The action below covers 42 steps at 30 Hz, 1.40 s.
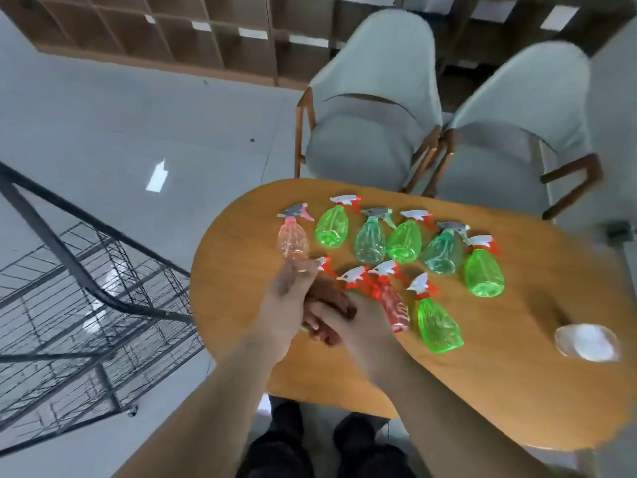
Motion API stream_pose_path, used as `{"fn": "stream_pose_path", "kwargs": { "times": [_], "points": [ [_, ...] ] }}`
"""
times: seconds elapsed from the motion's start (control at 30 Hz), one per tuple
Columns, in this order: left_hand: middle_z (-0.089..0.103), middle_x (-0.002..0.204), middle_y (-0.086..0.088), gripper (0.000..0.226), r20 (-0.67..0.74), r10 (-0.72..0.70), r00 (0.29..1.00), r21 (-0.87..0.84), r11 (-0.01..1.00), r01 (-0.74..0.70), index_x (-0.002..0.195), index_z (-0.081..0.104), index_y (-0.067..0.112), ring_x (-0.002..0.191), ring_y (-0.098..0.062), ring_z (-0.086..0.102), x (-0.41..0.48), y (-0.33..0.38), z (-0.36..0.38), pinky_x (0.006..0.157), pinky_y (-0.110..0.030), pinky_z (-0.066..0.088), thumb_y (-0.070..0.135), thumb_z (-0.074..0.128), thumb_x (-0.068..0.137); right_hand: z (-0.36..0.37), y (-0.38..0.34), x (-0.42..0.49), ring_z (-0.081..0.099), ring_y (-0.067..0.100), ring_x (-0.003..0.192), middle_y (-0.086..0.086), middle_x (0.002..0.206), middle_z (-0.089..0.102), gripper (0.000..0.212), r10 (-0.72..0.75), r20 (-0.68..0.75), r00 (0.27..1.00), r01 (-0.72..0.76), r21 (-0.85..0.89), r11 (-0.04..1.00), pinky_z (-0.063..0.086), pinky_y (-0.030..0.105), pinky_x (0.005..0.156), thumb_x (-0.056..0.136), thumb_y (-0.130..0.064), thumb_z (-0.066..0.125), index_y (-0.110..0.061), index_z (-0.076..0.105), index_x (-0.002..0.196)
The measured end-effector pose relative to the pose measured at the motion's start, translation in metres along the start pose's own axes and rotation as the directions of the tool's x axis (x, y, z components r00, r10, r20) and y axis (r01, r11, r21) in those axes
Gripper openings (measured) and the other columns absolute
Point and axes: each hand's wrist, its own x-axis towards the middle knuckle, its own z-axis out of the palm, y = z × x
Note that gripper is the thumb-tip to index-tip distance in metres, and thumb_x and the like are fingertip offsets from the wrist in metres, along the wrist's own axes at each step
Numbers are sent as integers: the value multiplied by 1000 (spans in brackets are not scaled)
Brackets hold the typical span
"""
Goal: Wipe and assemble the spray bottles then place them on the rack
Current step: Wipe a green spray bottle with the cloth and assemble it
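Several spray bottles lie on the oval wooden table [482, 391]: a pink one [293, 239], green ones [331, 225] [484, 270] [437, 322], pale teal ones [370, 243] and a red one [393, 305]. All have trigger heads fitted. My left hand [286, 305] grips a bottle near the table's left edge; only its white and red trigger head [324, 265] sticks out. My right hand [358, 322] holds a brown cloth [331, 298] wrapped against that bottle's body, which is hidden. Another trigger head [353, 276] shows just behind my hands.
A black wire rack [86, 305] stands on the floor to the left of the table. A white round object [587, 341] sits on the table's right side. Two grey chairs [372, 132] [510, 150] stand behind the table, and wooden shelving [172, 32] is further back.
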Motion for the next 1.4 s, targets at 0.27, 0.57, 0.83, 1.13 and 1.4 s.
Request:
{"fn": "stream_pose_path", "kwargs": {
  "times": [0.27,0.57,0.83,1.13,1.4],
  "points": [
    [67,84,-3,15,-44,195,980,-96,975,-198,118,73,17,54,-18,55,22,-47,34,51,-26,46,15,65,106,-38,43,36,70,11,80,4,89,78,22,-121,-94,988,138,202,970,58,29,78,106,-36,65,-25,81,97],
    [77,105,22,40,133,524,841,95,838,-537,131,66,13,99,6,71,32,-102,34,82,-13,54,33,63,97,-25,100,60,69,38,101,28,112,74,21,-370,-223,902,431,517,740,56,67,103,109,-24,60,-9,75,113],
    [74,93,-14,30,178,785,594,177,568,-804,101,76,11,88,-15,66,12,-166,6,84,-44,57,35,59,108,-14,159,25,74,23,95,18,106,80,24,-617,-408,673,738,318,595,62,38,88,108,-24,63,-4,75,113],
    [60,78,10,27,398,668,628,323,539,-778,87,68,17,71,-2,53,-69,-238,-29,70,-21,42,27,60,110,-2,238,-74,75,38,116,23,120,77,46,-438,-271,857,515,470,717,57,54,108,104,-36,69,1,68,130],
    [78,89,6,12,541,489,684,299,649,-700,102,72,13,81,-7,72,-104,-265,-30,74,-23,56,25,72,104,9,257,-103,81,23,94,6,97,84,21,-523,-349,778,595,142,791,67,33,81,103,-29,73,-11,83,97]
  ]
}}
